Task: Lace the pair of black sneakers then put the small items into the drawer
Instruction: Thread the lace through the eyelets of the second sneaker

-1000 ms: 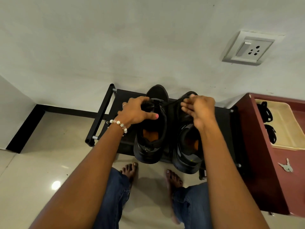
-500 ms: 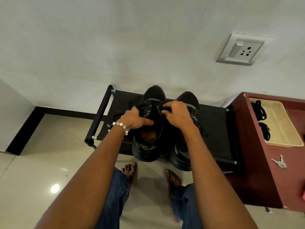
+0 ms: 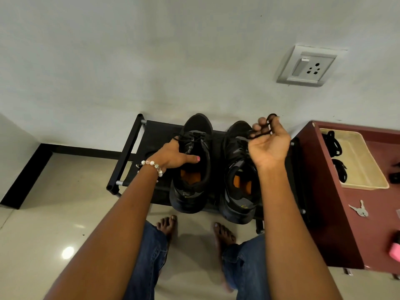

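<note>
Two black sneakers stand side by side on a low black shoe rack (image 3: 132, 146). My left hand (image 3: 173, 155) grips the left sneaker (image 3: 192, 169) by its left side, thumb inside the opening. A black lace (image 3: 260, 132) runs from that shoe's eyelets across to my right hand (image 3: 268, 146), which is raised palm up over the right sneaker (image 3: 238, 180) and pinches the lace end in its fingertips. Both shoes show orange insoles.
A dark red cabinet top (image 3: 355, 230) at the right carries a beige tray (image 3: 365, 185) with black coiled laces or straps, a set of keys (image 3: 359, 210), and a pink object (image 3: 395, 252) at the edge. A wall socket (image 3: 307, 66) is above. Bare feet stand on the tiled floor.
My right hand has left the left sneaker's tongue and swung up to the right, drawing the lace out taut. My left hand stays on the left sneaker.
</note>
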A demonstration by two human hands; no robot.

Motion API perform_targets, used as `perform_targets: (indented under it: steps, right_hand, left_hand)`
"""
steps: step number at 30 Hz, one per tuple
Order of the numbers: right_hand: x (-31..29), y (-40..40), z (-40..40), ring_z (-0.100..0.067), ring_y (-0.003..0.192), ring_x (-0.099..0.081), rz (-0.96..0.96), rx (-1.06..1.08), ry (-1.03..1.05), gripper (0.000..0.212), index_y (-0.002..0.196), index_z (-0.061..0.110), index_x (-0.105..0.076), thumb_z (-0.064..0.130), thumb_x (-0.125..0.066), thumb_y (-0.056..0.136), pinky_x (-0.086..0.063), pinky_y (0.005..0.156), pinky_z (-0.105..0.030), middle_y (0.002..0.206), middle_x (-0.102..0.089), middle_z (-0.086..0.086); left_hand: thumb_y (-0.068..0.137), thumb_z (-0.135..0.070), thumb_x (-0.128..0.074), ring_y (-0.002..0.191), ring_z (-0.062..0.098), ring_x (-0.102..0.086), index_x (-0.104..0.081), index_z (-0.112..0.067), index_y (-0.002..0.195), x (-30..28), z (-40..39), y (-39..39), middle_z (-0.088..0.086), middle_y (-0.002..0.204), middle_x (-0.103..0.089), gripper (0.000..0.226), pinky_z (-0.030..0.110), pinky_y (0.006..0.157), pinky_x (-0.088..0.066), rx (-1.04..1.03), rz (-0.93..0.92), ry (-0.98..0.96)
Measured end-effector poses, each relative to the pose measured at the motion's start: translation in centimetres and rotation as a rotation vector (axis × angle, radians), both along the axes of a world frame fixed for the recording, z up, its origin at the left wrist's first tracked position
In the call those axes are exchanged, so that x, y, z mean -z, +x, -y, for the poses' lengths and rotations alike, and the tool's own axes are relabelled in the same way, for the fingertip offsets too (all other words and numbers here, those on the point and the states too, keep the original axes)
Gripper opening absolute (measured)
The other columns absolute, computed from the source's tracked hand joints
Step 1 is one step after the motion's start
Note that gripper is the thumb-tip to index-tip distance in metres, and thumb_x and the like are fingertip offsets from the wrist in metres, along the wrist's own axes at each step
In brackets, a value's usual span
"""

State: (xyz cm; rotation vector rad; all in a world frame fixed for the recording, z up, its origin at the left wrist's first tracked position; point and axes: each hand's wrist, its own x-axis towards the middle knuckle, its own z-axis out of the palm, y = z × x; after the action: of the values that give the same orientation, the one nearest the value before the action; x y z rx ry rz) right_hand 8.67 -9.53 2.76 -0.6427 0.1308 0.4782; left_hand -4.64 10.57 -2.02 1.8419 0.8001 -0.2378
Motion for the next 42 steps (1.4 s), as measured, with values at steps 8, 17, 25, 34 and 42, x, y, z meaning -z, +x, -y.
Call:
perform_targets:
  steps: [8, 17, 25, 34, 42]
  right_hand:
    - [2.4, -2.1, -4.5, -0.023, 0.110, -0.063, 1.117, -0.508, -1.494, 0.031, 0.122, 0.011, -0.067, 0.016, -0.066, 0.092, -0.047, 0.100, -0.031, 0.116, -0.069, -0.009]
    - [0.2, -1.2, -2.6, -0.028, 0.090, -0.066, 0.915, -0.318, -1.638, 0.018, 0.102, 0.008, -0.072, 0.018, -0.060, 0.094, -0.052, 0.083, -0.031, 0.101, -0.070, -0.013]
    - [-0.4, -0.8, -0.6, -0.034, 0.117, -0.047, 1.006, -0.144, -1.982, 0.025, 0.115, 0.007, -0.067, 0.010, -0.064, 0.090, -0.046, 0.088, -0.039, 0.121, -0.055, -0.017]
    - [2.8, -2.9, -6.4, -0.027, 0.094, -0.066, 1.079, -0.475, -1.580, 0.022, 0.106, 0.009, -0.074, 0.024, -0.063, 0.094, -0.051, 0.083, -0.032, 0.101, -0.073, -0.012]
    - [2.0, -3.3, -5.9, -0.022, 0.079, -0.066, 0.427, -0.390, -1.203, 0.023, 0.082, 0.003, -0.069, 0.015, -0.054, 0.094, -0.054, 0.074, -0.035, 0.091, -0.074, -0.006]
  left_hand:
    - [0.064, -0.039, -0.087, 0.114, 0.023, -0.056, -0.047, -0.024, 0.134, 0.5, -0.2, 0.2, 0.001, 0.124, -0.059, 0.082, 0.044, 0.101, -0.047, 0.009, 0.028, -0.005]
    - [0.064, -0.036, -0.085, 0.117, 0.029, -0.053, -0.039, -0.022, 0.140, 0.7, 0.4, 0.2, 0.009, 0.132, -0.052, 0.090, 0.047, 0.101, -0.047, -0.024, 0.010, 0.025]
    - [0.067, -0.035, -0.085, 0.117, 0.030, -0.053, -0.039, -0.020, 0.141, 0.2, 0.7, 0.3, 0.010, 0.133, -0.051, 0.088, 0.047, 0.101, -0.047, -0.036, -0.021, 0.038]
    - [0.081, -0.037, -0.074, 0.123, 0.038, -0.047, -0.024, -0.018, 0.151, -0.2, 2.0, 1.0, 0.018, 0.141, -0.035, 0.088, 0.044, 0.103, -0.044, -0.015, 0.000, 0.352]
    - [0.083, -0.028, -0.069, 0.112, 0.042, -0.050, -0.042, -0.015, 0.135, -0.6, 2.4, 1.1, 0.021, 0.131, -0.041, 0.060, 0.046, 0.100, -0.045, 0.001, -0.019, 0.364]
